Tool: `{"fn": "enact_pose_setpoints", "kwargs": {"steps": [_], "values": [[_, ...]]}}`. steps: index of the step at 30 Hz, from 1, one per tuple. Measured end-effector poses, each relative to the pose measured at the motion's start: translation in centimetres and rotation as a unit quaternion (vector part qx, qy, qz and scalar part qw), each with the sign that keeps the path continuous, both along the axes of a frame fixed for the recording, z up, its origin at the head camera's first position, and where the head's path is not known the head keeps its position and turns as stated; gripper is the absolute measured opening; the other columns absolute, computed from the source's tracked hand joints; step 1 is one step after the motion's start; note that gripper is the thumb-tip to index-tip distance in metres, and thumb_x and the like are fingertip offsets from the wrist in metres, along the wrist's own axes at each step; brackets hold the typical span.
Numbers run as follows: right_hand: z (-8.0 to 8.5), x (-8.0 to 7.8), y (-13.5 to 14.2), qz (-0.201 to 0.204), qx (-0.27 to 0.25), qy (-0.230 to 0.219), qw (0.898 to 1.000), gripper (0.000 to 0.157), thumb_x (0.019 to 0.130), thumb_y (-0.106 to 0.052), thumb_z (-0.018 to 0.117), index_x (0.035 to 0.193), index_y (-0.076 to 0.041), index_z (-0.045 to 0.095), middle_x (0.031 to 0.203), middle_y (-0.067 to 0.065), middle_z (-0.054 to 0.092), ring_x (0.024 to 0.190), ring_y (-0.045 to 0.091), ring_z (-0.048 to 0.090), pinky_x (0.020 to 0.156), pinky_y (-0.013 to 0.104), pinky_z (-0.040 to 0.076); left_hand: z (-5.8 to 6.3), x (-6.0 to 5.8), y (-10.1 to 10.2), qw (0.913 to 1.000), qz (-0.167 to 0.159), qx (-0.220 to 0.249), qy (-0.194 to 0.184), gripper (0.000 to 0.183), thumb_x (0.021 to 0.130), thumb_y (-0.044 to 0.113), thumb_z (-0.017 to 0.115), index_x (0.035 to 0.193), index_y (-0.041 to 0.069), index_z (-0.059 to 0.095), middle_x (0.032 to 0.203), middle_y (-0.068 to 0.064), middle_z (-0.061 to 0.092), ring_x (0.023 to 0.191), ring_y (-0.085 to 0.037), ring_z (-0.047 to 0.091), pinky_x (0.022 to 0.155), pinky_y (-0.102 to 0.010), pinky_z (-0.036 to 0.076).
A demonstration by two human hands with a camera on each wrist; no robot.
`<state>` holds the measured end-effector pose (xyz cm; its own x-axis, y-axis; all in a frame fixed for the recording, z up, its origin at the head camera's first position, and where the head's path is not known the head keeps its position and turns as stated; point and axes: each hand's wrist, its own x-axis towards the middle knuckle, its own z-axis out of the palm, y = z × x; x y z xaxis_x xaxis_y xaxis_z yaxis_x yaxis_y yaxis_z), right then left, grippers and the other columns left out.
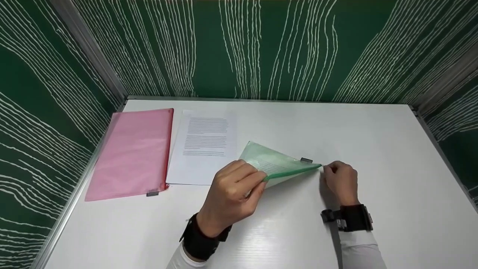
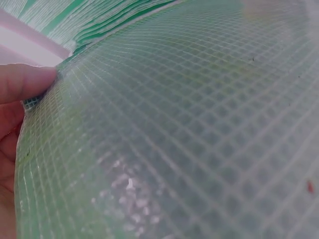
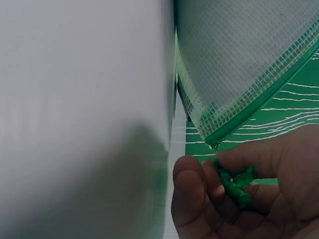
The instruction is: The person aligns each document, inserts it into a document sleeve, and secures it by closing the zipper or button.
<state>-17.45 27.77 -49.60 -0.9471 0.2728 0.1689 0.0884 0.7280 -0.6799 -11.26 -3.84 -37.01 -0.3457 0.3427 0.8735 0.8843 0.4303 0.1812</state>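
Note:
A translucent green mesh zipper pouch (image 1: 270, 158) is tilted up off the white table, with printed lines showing faintly through it. My left hand (image 1: 233, 190) pinches its green zipper edge (image 1: 291, 173) between thumb and fingers. In the left wrist view the mesh (image 2: 189, 119) fills most of the picture beside my thumb. At the zipper's right end, my right hand (image 1: 341, 181) pinches the small pull; the right wrist view shows a crumpled green tassel (image 3: 237, 189) within those fingers. A dark tag (image 1: 306, 160) sticks out from the pouch's side.
To the left lies a pink zipper pouch (image 1: 134, 153) with a red zipper and a dark tag. Between it and the green pouch is a printed white sheet (image 1: 203, 142). Green panels with white lines (image 1: 209, 48) stand around the white table (image 1: 392, 149).

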Motion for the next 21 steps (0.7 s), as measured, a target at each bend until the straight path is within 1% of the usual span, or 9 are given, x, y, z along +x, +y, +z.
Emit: {"fn": "enact_pose_setpoints", "kwargs": {"steps": [4,6,8,12,14,16,19,21], "values": [[0.3,0.0,0.1,-0.004,-0.012,-0.012,1.000,0.019,0.097,-0.007,0.059,0.089,0.005,0.072,0.068,0.011,0.066,0.051,0.011,0.054,0.052,0.026,0.041,-0.1,-0.1,0.0,1.0000,0.002,0.008,-0.003,0.009,0.082,-0.003,0.073,0.080,0.006,0.072,0.074,0.000,0.062,0.065,-0.013,0.053,0.061,-0.025,0.046],[0.6,0.1,0.1,-0.003,-0.017,-0.020,1.000,0.020,0.097,-0.008,0.058,0.092,0.005,0.072,0.073,0.013,0.068,0.050,0.010,0.056,0.052,0.025,0.042,-0.1,-0.2,0.1,0.9999,0.006,0.011,-0.005,0.010,0.081,-0.004,0.072,0.080,0.006,0.072,0.073,0.000,0.062,0.065,-0.013,0.053,0.062,-0.025,0.046],[1.1,0.3,0.0,0.000,-0.017,-0.024,1.000,0.021,0.097,-0.010,0.057,0.096,0.005,0.072,0.080,0.017,0.070,0.053,0.010,0.058,0.055,0.024,0.043,-0.2,-0.3,0.2,0.9998,0.009,0.013,-0.007,0.010,0.081,-0.004,0.072,0.079,0.006,0.072,0.073,0.000,0.061,0.065,-0.013,0.053,0.062,-0.025,0.046],[2.4,0.8,-0.3,0.013,-0.010,-0.008,1.000,0.024,0.099,-0.013,0.057,0.101,0.004,0.073,0.089,0.021,0.072,0.061,0.010,0.061,0.062,0.024,0.043,-0.3,-0.4,0.2,0.9995,0.016,0.022,-0.015,0.011,0.082,-0.004,0.071,0.078,0.006,0.071,0.071,0.000,0.060,0.064,-0.013,0.052,0.060,-0.024,0.044],[3.3,1.1,-0.7,0.024,-0.020,-0.004,1.000,0.026,0.101,-0.016,0.057,0.099,0.004,0.074,0.088,0.020,0.073,0.062,0.010,0.065,0.061,0.023,0.044,-0.4,-0.5,0.3,0.9992,0.019,0.028,-0.020,0.011,0.082,-0.004,0.071,0.078,0.007,0.071,0.071,0.000,0.060,0.064,-0.013,0.051,0.059,-0.024,0.042],[4.2,1.5,-1.2,0.035,-0.037,-0.007,0.999,0.030,0.103,-0.021,0.058,0.096,0.003,0.074,0.082,0.017,0.073,0.063,0.010,0.066,0.060,0.022,0.045,-0.4,-0.5,0.3,0.9989,0.023,0.034,-0.023,0.011,0.082,-0.003,0.071,0.078,0.007,0.071,0.071,0.000,0.059,0.063,-0.012,0.051,0.057,-0.024,0.041],[5.6,2.1,-2.2,0.061,-0.068,-0.022,0.996,0.040,0.106,-0.029,0.057,0.089,0.003,0.073,0.074,0.012,0.071,0.062,0.012,0.068,0.058,0.021,0.049,-0.5,-0.5,0.2,0.9986,0.029,0.038,-0.023,0.011,0.082,-0.003,0.071,0.079,0.007,0.071,0.071,0.000,0.059,0.063,-0.013,0.052,0.057,-0.025,0.042],[6.4,2.5,-3.0,0.088,-0.089,-0.038,0.991,0.046,0.107,-0.034,0.056,0.085,0.003,0.072,0.072,0.009,0.069,0.061,0.014,0.068,0.058,0.023,0.052,-0.5,-0.5,0.3,0.9984,0.033,0.042,-0.020,0.011,0.082,-0.004,0.071,0.079,0.007,0.071,0.071,0.000,0.059,0.063,-0.013,0.052,0.057,-0.025,0.042]]}}
